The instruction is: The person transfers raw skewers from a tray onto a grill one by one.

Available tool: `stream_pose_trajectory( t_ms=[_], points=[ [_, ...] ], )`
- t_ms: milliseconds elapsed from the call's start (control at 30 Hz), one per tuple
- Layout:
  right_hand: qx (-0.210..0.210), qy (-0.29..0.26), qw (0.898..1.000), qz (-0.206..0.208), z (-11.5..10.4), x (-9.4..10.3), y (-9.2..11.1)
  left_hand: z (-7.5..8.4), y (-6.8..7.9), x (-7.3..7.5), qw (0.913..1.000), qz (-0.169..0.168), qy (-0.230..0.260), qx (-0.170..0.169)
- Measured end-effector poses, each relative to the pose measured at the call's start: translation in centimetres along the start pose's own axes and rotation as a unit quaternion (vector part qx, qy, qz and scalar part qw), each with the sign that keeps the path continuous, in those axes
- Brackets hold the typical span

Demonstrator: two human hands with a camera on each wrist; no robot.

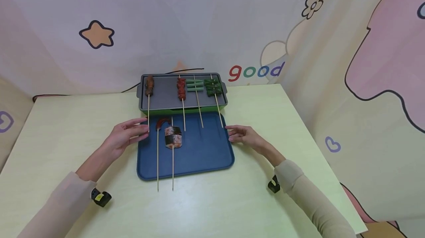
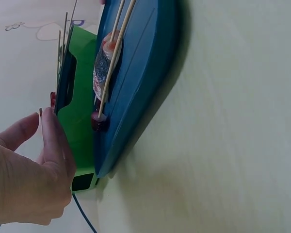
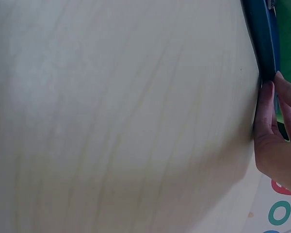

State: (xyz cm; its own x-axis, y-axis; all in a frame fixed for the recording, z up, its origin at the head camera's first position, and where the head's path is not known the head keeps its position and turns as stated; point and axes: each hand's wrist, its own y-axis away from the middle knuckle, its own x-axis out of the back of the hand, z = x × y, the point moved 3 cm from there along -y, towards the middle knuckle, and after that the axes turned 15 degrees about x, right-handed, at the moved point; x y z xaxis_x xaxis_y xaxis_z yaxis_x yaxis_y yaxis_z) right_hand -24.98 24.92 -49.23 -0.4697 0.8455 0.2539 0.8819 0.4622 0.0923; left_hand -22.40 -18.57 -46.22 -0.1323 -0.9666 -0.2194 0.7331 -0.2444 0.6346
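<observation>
My left hand (image 1: 124, 136) is beside the left rim of the blue tray (image 1: 202, 149), fingers extended. Its fingertips are right at the lower stick end of a skewer of brown meat (image 1: 149, 86), with a gap between thumb and index finger in the left wrist view. At the tray's right rim, my right hand (image 1: 245, 136) pinches the edge between thumb and fingers. On the tray lie a skewer with a curled reddish-brown piece (image 1: 162, 123) and a skewer with a pale, dark-banded piece (image 1: 173, 137); their sticks reach over the front rim.
Behind the tray stands a green grill with a dark grey top (image 1: 164, 86). Across it lie skewers of red meat (image 1: 181, 89), green stalks (image 1: 194, 85) and leafy greens (image 1: 213, 87), sticks overhanging the tray. A dark cord (image 1: 131, 87) runs behind. A printed curtain (image 1: 186, 20) backs the table (image 1: 212, 208).
</observation>
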Motion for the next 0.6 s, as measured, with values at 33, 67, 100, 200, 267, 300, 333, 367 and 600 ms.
stream_pose_trajectory(
  t_ms=[33,67,100,200,267,300,333,367,600],
  points=[
    [0.0,0.0,1.0,0.0,0.0,0.0,0.0,-0.3,0.3,0.1,1.0,0.0,-0.003,0.002],
    [0.0,0.0,1.0,0.001,0.1,0.0,0.0,-0.5,0.5,0.1,1.0,-0.001,-0.008,0.003],
    [-0.001,0.0,1.0,0.002,0.1,-0.1,0.0,-0.9,0.8,0.1,0.9999,-0.001,-0.014,0.005],
    [-0.001,-0.002,1.0,0.001,0.1,-0.2,-0.1,-2.0,1.8,0.4,0.9994,-0.006,-0.034,0.006],
    [-0.001,-0.003,1.0,-0.001,0.2,-0.2,-0.1,-2.9,2.2,0.5,0.9987,-0.011,-0.049,0.008],
    [-0.001,-0.001,1.0,-0.002,0.2,-0.2,-0.1,-3.3,2.4,0.6,0.9983,-0.015,-0.055,0.008],
    [-0.004,0.001,1.0,0.001,0.3,-0.1,-0.1,-3.8,2.6,0.6,0.9977,-0.02,-0.064,0.007],
    [-0.004,0.004,1.0,0.002,0.3,-0.1,0.0,-4.2,2.8,0.6,0.9969,-0.027,-0.074,0.004],
    [0.001,0.004,1.0,0.002,0.5,-0.1,-0.2,-7.2,4.6,0.1,0.9873,-0.092,-0.129,0.015]
  ],
)
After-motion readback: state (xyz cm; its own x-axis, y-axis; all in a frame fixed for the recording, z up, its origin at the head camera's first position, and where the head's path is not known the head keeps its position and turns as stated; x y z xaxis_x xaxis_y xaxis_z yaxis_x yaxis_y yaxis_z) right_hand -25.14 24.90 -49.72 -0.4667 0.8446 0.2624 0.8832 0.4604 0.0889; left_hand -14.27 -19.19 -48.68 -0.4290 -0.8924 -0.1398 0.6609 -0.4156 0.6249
